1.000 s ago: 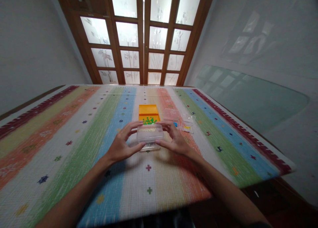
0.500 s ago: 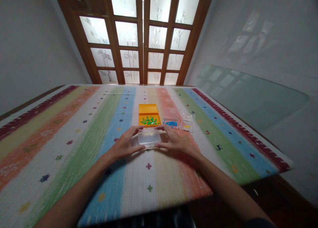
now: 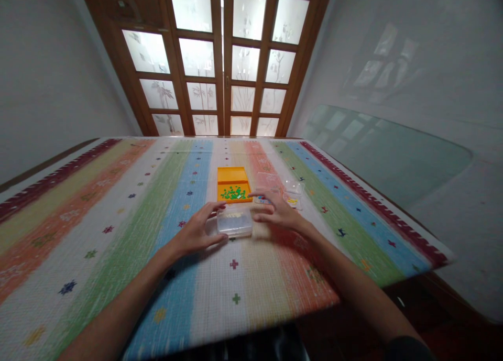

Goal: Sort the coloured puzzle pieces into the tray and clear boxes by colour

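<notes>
A clear plastic box (image 3: 234,225) sits on the striped cloth in front of me, its lid appearing closed. My left hand (image 3: 201,229) grips its left end, thumb at the front corner and fingers along the back. Off the right end, my right hand (image 3: 281,212) is open with fingers apart, and it seems to hold nothing. Just behind the box lies an opened orange case (image 3: 231,173) with many small green pieces (image 3: 234,193) in its near half. My right hand partly covers a clear container (image 3: 258,192) of small blue pieces.
Right of the blue pieces stands a small open clear box (image 3: 295,187) holding yellow pieces (image 3: 291,199). The striped tablecloth (image 3: 233,287) covers the table, whose near right corner drops off to a dark floor. A wooden glass-paned door (image 3: 223,78) stands beyond the far edge.
My right hand has let go of the clear box and shifted right, now in front of the blue pieces. My left hand keeps its hold on the box.
</notes>
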### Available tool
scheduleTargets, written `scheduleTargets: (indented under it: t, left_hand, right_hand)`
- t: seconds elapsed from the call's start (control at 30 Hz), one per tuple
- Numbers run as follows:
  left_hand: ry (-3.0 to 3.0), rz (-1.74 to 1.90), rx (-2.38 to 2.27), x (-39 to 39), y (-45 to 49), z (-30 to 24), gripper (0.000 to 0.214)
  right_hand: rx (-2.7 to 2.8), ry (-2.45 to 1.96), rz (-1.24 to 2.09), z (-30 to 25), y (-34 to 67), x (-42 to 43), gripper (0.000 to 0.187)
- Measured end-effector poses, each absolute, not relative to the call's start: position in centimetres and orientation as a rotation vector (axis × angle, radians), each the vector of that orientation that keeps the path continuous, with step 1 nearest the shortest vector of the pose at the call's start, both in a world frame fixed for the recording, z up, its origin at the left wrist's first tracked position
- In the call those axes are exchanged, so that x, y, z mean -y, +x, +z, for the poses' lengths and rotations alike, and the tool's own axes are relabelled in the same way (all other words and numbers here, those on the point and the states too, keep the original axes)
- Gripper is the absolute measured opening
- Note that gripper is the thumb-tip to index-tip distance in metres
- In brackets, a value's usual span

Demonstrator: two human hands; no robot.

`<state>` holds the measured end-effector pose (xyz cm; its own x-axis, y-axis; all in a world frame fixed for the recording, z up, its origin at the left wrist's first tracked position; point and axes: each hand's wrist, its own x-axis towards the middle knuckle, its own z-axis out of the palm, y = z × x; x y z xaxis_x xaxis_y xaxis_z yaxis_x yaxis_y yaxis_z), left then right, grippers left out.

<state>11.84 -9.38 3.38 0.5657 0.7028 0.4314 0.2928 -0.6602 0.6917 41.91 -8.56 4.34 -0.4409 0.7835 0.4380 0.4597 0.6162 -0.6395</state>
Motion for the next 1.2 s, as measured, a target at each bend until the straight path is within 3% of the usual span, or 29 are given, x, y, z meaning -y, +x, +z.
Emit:
scheduleTargets:
  t: [0.2, 0.3, 0.37, 0.5, 0.73, 1.0, 1.2]
  left_hand:
    - [2.211, 0.942, -0.813, 9.6, 11.9, 3.3, 0.078]
    - [2.192, 0.929, -0.867, 9.6, 11.9, 3.4, 0.079]
    - [2.184, 0.945, -0.902, 9.6, 11.9, 3.5, 0.075]
    - [2.186, 0.998, -0.924, 9.6, 11.9, 3.6, 0.065]
    - [2.207, 1.107, -0.917, 9.4, 12.1, 3.7, 0.062]
    - [2.08, 1.286, -0.839, 9.8, 13.4, 4.4, 0.086]
    - [1.961, 1.308, -0.692, 10.2, 14.4, 4.5, 0.107]
  right_hand:
    - [2.023, -1.274, -0.118, 6.4, 47.0, 3.5, 0.048]
    - [2.074, -1.549, -0.265, 6.1, 48.2, 1.7, 0.048]
    - [2.118, -1.664, -0.3, 5.7, 48.4, 1.0, 0.038]
    - [2.178, -1.69, -0.274, 5.3, 48.0, 0.5, 0.018]
    - [2.119, -1.585, -0.157, 6.9, 48.2, 1.1, 0.014]
    - [2.063, -1.262, -0.056, 11.7, 46.2, 4.6, 0.019]
    - [2.141, -1.03, 0.224, 13.7, 42.0, 8.0, 0.026]
